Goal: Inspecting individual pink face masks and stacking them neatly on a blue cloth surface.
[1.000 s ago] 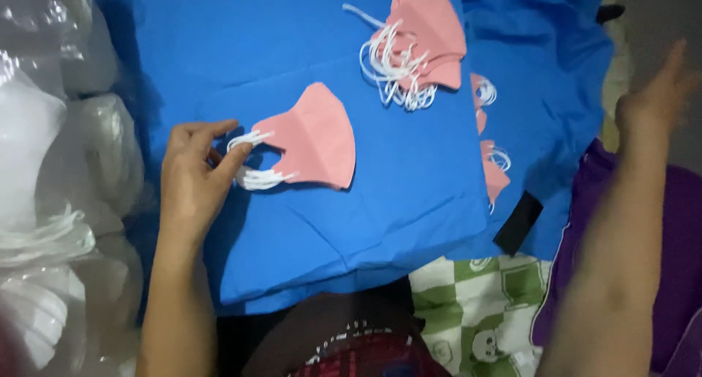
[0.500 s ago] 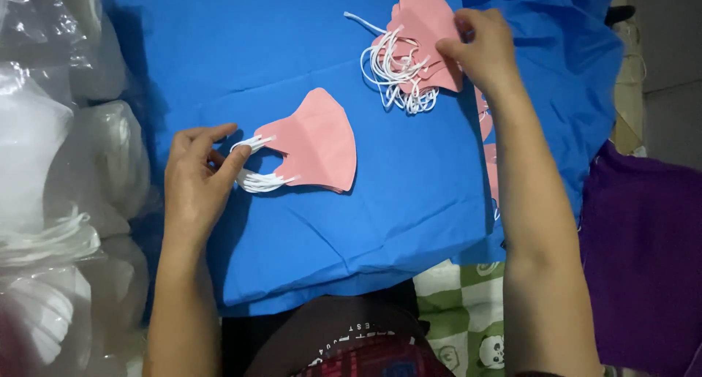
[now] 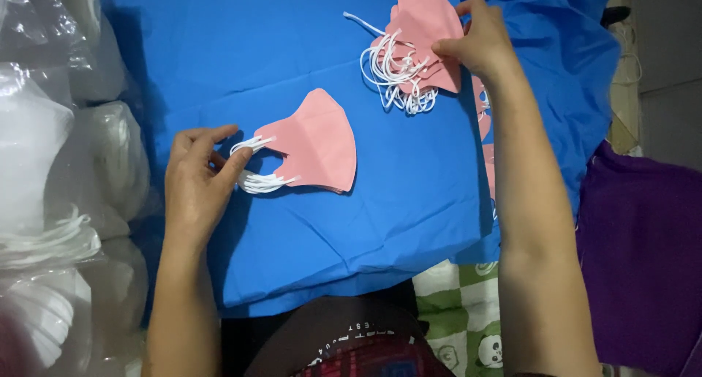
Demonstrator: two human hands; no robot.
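Nearest the camera, the person's dark top and a green checked cloth show at the bottom edge. A purple cloth lies to the right, and clear bags of white goods stack along the left.

The work surface is a blue sheet, creased but lying flat.

Left hand: rests on the sheet, fingers loosely curled, thumb and forefinger pinching the white ear loops of a single pink mask. The mask lies folded flat on the sheet, loops toward the hand, body pointing right. The grip is narrow and light, on the loops only.

Farther off, at the top of the sheet, lies a pile of pink masks with tangled white loops spilling toward the near left. Right hand: reached out over the pile's right edge, fingertips closed on the top masks; I cannot tell how many it holds. More pink masks show partly under the right forearm, at the sheet's edge.

Judgement: the step looks like drawing masks from the pile while the single mask is held in place. To do it well, lift by the mask body, not the loops, as the loops in the pile are tangled and may drag neighbours along. Keep the left pinch steady so the single mask stays flat.
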